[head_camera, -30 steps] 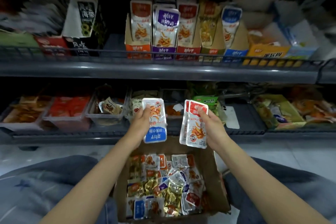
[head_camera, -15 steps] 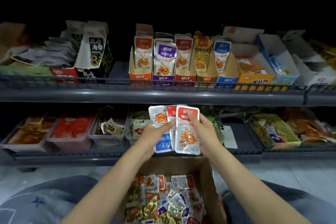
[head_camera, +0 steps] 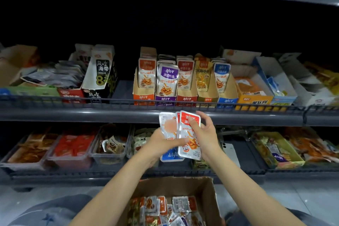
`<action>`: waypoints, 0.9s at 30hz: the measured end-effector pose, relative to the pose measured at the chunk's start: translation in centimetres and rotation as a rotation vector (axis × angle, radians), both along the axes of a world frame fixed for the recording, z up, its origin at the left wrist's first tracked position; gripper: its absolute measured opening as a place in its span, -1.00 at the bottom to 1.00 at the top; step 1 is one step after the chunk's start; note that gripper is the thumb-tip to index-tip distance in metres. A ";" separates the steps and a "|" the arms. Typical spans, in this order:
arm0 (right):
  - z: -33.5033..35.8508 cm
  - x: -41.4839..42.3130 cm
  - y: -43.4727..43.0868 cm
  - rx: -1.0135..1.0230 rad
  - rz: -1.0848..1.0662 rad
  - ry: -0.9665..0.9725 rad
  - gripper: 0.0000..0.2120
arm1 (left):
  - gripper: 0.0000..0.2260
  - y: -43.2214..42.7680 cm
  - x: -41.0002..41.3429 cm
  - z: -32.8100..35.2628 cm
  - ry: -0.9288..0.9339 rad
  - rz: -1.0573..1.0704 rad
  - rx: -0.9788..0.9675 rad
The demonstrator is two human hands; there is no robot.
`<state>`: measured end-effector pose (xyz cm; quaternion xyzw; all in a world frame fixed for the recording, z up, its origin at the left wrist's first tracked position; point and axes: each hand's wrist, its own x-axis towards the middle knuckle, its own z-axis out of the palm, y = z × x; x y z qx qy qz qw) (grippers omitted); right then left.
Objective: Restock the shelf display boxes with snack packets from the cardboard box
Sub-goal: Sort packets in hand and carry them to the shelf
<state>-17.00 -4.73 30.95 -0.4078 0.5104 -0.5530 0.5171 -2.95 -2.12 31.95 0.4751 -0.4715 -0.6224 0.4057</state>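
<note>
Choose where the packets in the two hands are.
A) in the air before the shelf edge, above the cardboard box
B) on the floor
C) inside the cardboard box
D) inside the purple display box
A: left hand and right hand hold the packets before the shelf edge.

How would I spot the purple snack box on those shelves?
Find the middle shelf, where five narrow boxes stand side by side near its centre. The purple box is second from the left, between an orange box and a red box. Only it has a purple front and a purple-topped packet.
</note>
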 end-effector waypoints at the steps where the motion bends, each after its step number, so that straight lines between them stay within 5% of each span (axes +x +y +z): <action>1: 0.4 0.0 -0.3 -0.026 -0.013 -0.006 -0.65 | -0.73 -0.1 -0.1 0.4 -0.005 -0.004 -0.009; 10: 4.0 -0.7 -3.2 -0.198 -0.068 0.132 -0.80 | -0.66 -2.3 0.5 2.5 -0.035 -0.028 -0.082; 16: 6.5 -1.6 -5.2 0.064 0.181 -0.091 -0.72 | -0.70 -4.4 2.3 4.1 -0.100 -0.036 -0.195; 27: 12.6 -4.9 -12.6 -0.157 0.444 0.384 -0.51 | -0.78 -10.8 2.8 7.3 -0.208 0.013 -0.267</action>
